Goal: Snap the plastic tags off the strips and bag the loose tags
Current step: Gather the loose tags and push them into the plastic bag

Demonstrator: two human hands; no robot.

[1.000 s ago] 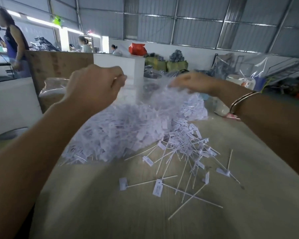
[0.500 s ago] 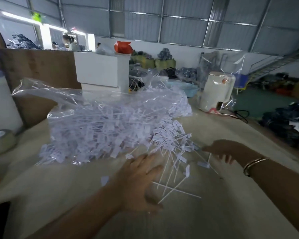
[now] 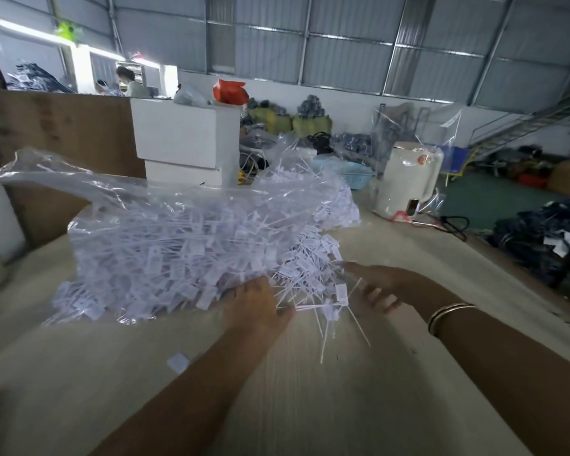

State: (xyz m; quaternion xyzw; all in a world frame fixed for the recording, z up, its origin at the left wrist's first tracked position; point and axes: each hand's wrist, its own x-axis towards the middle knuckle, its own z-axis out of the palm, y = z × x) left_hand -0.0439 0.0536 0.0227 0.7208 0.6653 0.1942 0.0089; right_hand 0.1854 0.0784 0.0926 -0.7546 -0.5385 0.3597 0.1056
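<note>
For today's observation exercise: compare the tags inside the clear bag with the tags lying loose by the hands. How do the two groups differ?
The bagged tags form a large dense heap wrapped in the clear bag; the loose tags are a small spray, uncovered on the table. The bagged tags lie untouched; the loose tags sit between the left hand and right hand. Both are white, with thin stems.

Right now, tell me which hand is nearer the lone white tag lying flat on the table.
Left. The left hand is just above-right of the lone tag; the right hand lies farther right, beyond the spilled tags.

Bare table before tag-filled bag
</note>
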